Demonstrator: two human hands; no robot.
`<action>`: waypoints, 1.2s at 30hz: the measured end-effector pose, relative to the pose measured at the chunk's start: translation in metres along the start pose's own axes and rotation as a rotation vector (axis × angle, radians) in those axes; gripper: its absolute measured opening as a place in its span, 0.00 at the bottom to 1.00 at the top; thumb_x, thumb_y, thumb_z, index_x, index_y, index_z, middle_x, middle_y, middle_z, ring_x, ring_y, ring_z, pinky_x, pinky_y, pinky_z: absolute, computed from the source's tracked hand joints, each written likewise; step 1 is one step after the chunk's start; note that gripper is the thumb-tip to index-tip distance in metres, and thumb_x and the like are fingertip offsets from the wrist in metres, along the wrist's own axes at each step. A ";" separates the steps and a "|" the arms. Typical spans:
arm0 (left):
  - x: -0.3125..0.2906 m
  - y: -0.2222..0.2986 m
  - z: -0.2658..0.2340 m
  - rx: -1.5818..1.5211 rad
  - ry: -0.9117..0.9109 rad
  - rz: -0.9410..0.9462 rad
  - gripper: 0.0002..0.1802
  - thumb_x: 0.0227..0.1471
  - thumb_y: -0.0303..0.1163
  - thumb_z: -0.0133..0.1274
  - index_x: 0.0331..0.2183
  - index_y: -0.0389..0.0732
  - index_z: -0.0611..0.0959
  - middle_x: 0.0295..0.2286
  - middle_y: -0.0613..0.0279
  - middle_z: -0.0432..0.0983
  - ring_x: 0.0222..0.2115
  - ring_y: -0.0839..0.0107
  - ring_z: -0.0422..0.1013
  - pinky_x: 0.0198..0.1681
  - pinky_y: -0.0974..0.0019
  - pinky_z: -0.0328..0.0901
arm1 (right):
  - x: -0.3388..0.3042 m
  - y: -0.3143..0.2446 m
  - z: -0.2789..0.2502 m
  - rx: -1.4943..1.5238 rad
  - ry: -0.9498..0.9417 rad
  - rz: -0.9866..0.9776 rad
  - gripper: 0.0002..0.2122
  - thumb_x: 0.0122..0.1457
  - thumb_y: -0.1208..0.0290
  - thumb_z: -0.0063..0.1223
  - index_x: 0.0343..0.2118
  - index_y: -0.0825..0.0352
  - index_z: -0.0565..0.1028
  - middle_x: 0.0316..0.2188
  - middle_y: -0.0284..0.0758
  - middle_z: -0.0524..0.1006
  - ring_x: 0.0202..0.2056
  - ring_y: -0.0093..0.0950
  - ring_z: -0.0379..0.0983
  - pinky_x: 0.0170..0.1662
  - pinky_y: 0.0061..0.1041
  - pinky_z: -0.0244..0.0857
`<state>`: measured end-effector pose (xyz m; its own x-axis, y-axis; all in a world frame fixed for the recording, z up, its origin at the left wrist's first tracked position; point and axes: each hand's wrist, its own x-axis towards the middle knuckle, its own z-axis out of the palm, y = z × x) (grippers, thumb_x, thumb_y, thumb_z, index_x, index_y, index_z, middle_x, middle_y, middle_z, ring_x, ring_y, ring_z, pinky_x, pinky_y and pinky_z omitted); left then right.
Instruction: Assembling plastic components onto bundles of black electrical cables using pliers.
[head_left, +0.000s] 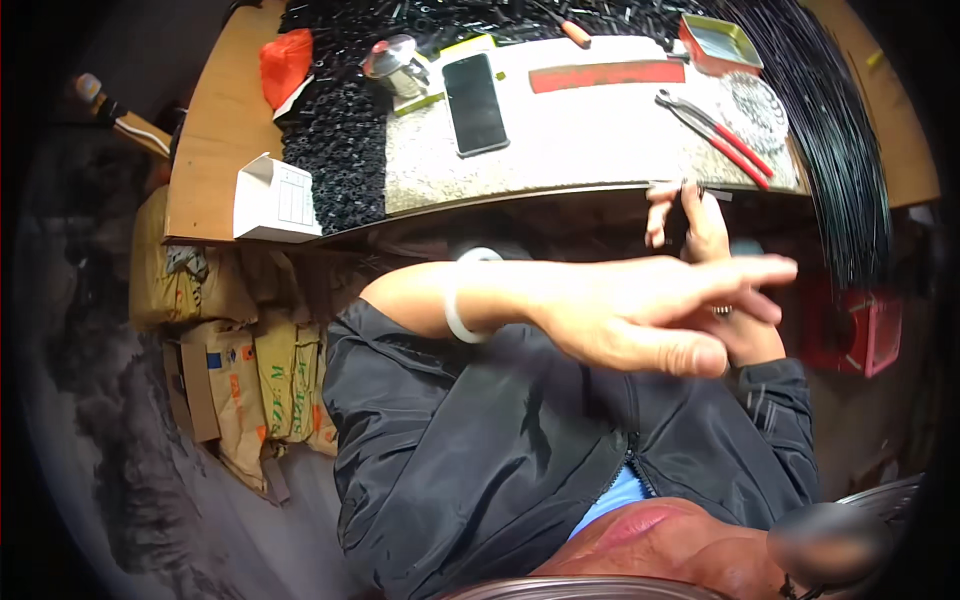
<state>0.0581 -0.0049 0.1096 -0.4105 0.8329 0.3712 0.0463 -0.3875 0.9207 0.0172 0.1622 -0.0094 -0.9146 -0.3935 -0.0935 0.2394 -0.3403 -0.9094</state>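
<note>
With black wires (840,145) at two o'clock and loose black parts (345,150) at eleven, much seems left; left hand (635,310) fingers spread, right hand (708,232) grip untellable.

From my remote seat I see a dark grey, nearly black jacket (450,470) with a faint sheen and soft creases. A dark, toothed zip (632,450) runs down its front, parted at the neck over a light blue shirt (612,500). The left sleeve (390,370) bunches near the elbow; the right sleeve (790,420) reaches the wrist and carries thin pale lines near its end. I notice a smooth, round white bangle (452,300) on the left forearm. A small silvery ring (722,311) shows where the hands overlap; I cannot tell whose finger wears it.
</note>
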 end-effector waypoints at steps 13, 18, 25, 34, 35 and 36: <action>-0.041 -0.031 -0.320 1.808 0.897 -1.181 0.14 0.49 0.30 0.43 0.34 0.38 0.81 0.35 0.50 0.76 0.38 0.56 0.73 0.38 0.57 0.69 | -0.002 0.022 -0.002 -0.120 0.059 -0.127 0.21 0.63 0.55 0.31 0.32 0.72 0.68 0.12 0.35 0.69 0.11 0.20 0.62 0.17 0.19 0.62; -0.034 -0.035 -0.337 1.830 0.921 -1.173 0.13 0.48 0.30 0.44 0.34 0.40 0.82 0.34 0.52 0.77 0.38 0.55 0.73 0.39 0.58 0.68 | 0.003 0.018 -0.012 -0.122 0.098 -0.126 0.21 0.63 0.56 0.31 0.32 0.73 0.69 0.12 0.35 0.68 0.11 0.20 0.62 0.16 0.18 0.62; -0.035 -0.044 -0.363 1.767 1.265 -0.329 0.09 0.51 0.35 0.47 0.32 0.40 0.73 0.29 0.49 0.75 0.31 0.52 0.72 0.34 0.52 0.65 | 0.007 0.018 -0.016 -0.130 0.085 -0.119 0.21 0.64 0.56 0.30 0.32 0.72 0.69 0.12 0.34 0.68 0.11 0.20 0.62 0.16 0.18 0.61; 0.111 -0.098 -0.292 1.291 0.648 -0.370 0.20 0.41 0.49 0.59 0.32 0.44 0.82 0.26 0.50 0.76 0.24 0.59 0.74 0.32 0.60 0.68 | 0.007 0.012 -0.018 -0.079 0.117 -0.098 0.21 0.63 0.56 0.33 0.31 0.73 0.70 0.12 0.34 0.69 0.12 0.19 0.65 0.17 0.15 0.61; 0.119 -0.116 -0.295 1.397 0.516 -0.348 0.23 0.40 0.49 0.59 0.35 0.43 0.81 0.29 0.48 0.77 0.32 0.55 0.73 0.39 0.60 0.67 | 0.007 0.011 -0.015 -0.076 0.108 -0.101 0.21 0.63 0.56 0.33 0.31 0.73 0.70 0.12 0.34 0.69 0.12 0.19 0.65 0.17 0.15 0.61; 0.136 -0.126 -0.280 1.422 0.474 -0.427 0.26 0.39 0.50 0.59 0.37 0.42 0.81 0.31 0.49 0.77 0.34 0.55 0.73 0.40 0.62 0.67 | 0.006 0.011 -0.019 -0.077 0.119 -0.105 0.21 0.63 0.56 0.33 0.31 0.73 0.70 0.12 0.34 0.69 0.12 0.19 0.65 0.17 0.16 0.61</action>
<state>-0.2589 0.0466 0.0098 -0.8442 0.4774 0.2437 0.5359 0.7439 0.3992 0.0080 0.1717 -0.0279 -0.9664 -0.2541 -0.0397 0.1192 -0.3059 -0.9446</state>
